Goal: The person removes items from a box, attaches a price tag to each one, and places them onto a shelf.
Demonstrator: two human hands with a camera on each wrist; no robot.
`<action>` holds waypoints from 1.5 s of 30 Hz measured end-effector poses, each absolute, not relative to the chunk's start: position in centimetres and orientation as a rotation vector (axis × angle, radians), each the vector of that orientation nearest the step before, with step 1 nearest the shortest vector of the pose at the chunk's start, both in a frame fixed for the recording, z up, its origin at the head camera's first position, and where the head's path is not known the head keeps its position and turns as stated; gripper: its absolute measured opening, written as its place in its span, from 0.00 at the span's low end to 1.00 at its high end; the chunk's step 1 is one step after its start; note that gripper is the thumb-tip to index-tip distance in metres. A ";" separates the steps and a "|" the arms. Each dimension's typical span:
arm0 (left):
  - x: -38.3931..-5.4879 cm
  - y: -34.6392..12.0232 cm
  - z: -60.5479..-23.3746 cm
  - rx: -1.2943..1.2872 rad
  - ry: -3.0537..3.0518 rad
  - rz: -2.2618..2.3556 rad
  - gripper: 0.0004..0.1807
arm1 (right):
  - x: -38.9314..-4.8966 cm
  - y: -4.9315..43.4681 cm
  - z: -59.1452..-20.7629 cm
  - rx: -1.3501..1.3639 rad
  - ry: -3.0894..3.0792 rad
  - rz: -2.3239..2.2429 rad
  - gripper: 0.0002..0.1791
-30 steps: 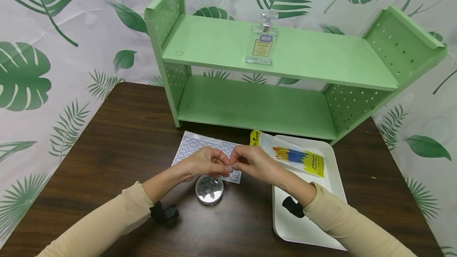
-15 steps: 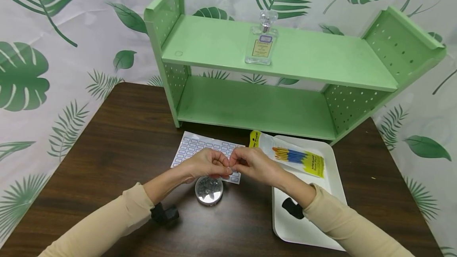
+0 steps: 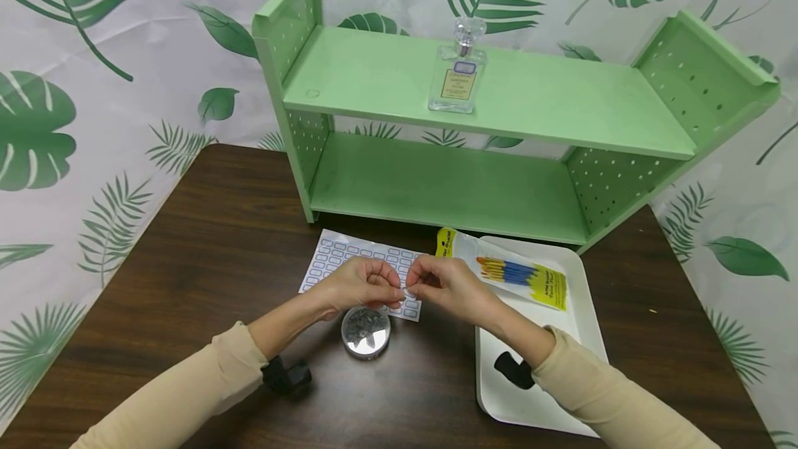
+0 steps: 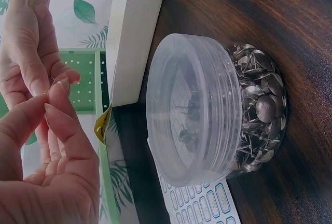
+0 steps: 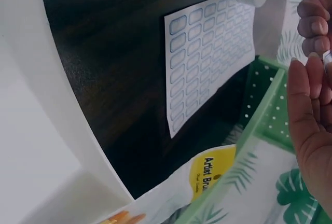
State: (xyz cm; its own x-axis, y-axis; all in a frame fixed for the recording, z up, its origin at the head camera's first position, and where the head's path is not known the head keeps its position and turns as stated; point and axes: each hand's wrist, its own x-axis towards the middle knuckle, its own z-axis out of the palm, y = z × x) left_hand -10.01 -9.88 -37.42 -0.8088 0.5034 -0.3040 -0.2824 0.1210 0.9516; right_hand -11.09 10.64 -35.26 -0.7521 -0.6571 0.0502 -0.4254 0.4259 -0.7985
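My left hand [image 3: 364, 286] and right hand [image 3: 445, 286] meet fingertip to fingertip above the table, in front of the shelf. Between them both pinch a small white label [image 5: 327, 62], mostly hidden by the fingers. Under the hands lies a white sheet of blue-bordered labels [image 3: 337, 255], partly covered by them in the head view. Just below the left hand stands a round clear tub [image 3: 366, 331] with metal thumbtacks [image 4: 262, 110] in its base, large in the left wrist view. Upright on the shelf's upper board, a glass perfume bottle [image 3: 457, 82] bears a small blue-bordered label above its cream one.
A green metal shelf [image 3: 436, 172] spans the back of the dark wooden table [image 3: 206, 241]. On the right is a white tray [image 3: 499, 400], with a yellow-ended packet of artist brushes [image 3: 511, 272] lying across its far end.
The right fingers have drawn slightly away to the right from the left fingertips. The left hand stays nearly in place; the tub, label sheet and bottle have not moved.
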 end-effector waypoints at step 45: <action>-3.3 -14.1 -39.9 0.480 2.648 1.467 0.05 | -3.2 5.5 -40.1 -0.525 2.834 -1.293 0.10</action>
State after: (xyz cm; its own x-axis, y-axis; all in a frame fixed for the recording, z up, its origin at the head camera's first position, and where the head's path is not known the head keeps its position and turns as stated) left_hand -3.30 -14.12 -39.87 -0.9480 0.3071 0.0830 0.2333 0.4936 0.8378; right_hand -3.19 5.54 -40.11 -0.9447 -0.2909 0.1515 -0.3050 0.6097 -0.7316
